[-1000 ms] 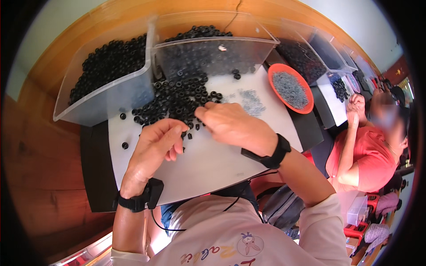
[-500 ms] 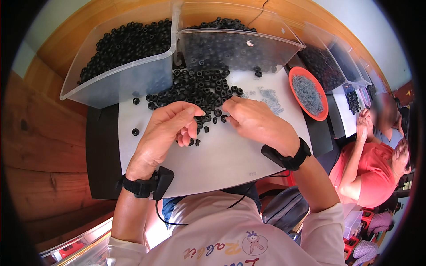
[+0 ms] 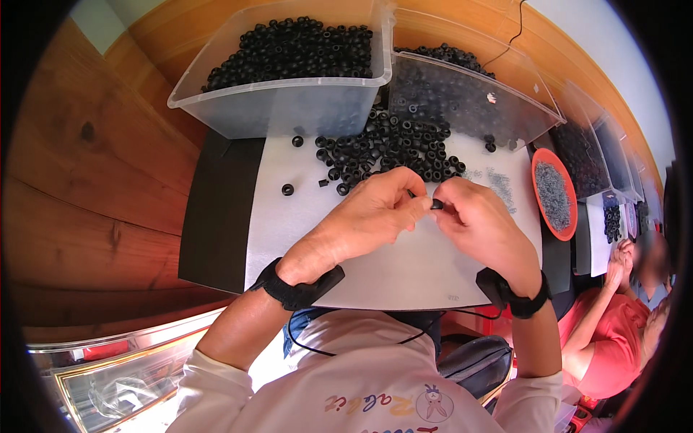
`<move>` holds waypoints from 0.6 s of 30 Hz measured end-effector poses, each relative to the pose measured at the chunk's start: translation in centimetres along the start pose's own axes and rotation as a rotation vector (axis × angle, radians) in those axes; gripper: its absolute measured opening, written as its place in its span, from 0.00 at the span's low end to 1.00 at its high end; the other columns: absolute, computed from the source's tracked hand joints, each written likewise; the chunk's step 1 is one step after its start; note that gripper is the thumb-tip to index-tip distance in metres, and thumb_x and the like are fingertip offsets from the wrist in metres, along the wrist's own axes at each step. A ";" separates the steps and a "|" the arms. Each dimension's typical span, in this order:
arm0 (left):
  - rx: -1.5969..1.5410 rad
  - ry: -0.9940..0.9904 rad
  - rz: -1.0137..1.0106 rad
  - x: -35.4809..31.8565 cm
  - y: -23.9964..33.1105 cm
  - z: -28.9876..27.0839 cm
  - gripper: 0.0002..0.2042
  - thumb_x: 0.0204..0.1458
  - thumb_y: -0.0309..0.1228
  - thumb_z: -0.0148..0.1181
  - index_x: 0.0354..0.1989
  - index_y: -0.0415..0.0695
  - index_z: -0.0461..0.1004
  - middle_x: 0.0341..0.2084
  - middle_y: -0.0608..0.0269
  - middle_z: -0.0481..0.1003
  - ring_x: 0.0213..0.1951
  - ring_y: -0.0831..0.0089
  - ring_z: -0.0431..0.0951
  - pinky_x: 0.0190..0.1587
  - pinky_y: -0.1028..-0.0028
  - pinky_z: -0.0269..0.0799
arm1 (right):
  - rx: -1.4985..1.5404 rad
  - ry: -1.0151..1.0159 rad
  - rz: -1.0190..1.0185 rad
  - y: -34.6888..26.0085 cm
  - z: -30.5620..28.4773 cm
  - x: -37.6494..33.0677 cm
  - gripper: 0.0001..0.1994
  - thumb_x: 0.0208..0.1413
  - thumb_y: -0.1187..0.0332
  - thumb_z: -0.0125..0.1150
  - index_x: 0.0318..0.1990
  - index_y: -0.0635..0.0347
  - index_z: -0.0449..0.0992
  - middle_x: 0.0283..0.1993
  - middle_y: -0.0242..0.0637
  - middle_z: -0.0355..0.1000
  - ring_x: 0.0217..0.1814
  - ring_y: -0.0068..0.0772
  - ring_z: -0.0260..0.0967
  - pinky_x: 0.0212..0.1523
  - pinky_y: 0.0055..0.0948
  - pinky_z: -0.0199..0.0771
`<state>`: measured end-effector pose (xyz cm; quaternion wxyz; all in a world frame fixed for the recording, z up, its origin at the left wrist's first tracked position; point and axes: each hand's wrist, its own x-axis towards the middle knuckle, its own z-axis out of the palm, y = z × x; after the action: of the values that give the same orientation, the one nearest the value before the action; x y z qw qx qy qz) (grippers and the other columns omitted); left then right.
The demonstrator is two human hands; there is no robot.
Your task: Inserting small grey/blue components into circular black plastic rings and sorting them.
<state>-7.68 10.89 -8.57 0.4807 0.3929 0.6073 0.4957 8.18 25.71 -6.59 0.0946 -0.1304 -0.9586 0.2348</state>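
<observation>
My left hand (image 3: 379, 209) and my right hand (image 3: 480, 220) meet just in front of a loose pile of black ring-shaped parts (image 3: 404, 148) on a white work sheet (image 3: 346, 278). The fingers of my right hand pinch one small black part (image 3: 437, 205), most of it covered by the fingertips. My left thumb and forefinger are closed right beside that part. A dark bit shows between the left fingers, too hidden to name.
Clear plastic bins (image 3: 303, 108) full of black parts stand behind the pile. An orange-red bowl (image 3: 538, 169) of small grey pieces sits at the right, near scattered clear pieces (image 3: 502, 189). A person in a red shirt (image 3: 606, 339) sits at the far right.
Both hands have come together at the front of the pile, the right now pinching a black part. The whole view has shifted, so the table lies further right.
</observation>
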 end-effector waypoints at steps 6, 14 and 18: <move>0.066 0.018 0.067 -0.3 1.7 1.4 0.14 0.64 0.42 0.62 0.44 0.42 0.72 0.30 0.68 0.75 0.29 0.83 0.71 0.29 0.80 0.68 | 0.247 0.121 0.016 -2.0 -1.9 -0.8 0.07 0.58 0.74 0.64 0.41 0.68 0.75 0.34 0.48 0.74 0.33 0.51 0.74 0.34 0.39 0.74; -0.162 0.022 0.112 0.1 2.4 1.2 0.18 0.69 0.46 0.53 0.36 0.43 0.76 0.23 0.68 0.77 0.22 0.82 0.73 0.25 0.82 0.66 | 0.397 0.203 -0.155 -2.3 -1.9 -1.1 0.08 0.57 0.82 0.58 0.44 0.64 0.73 0.35 0.44 0.74 0.36 0.46 0.73 0.35 0.38 0.74; -0.287 -0.015 0.067 0.2 2.3 1.2 0.19 0.70 0.46 0.50 0.35 0.43 0.76 0.22 0.65 0.78 0.20 0.79 0.74 0.23 0.80 0.66 | 0.417 0.236 -0.246 -1.8 -1.5 -1.2 0.11 0.57 0.80 0.61 0.47 0.64 0.74 0.33 0.41 0.74 0.36 0.45 0.74 0.36 0.38 0.74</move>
<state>-6.57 11.77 -6.35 0.5197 0.3439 0.5130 0.5903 9.31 24.42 -4.56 0.2583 -0.0171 -0.8805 0.3970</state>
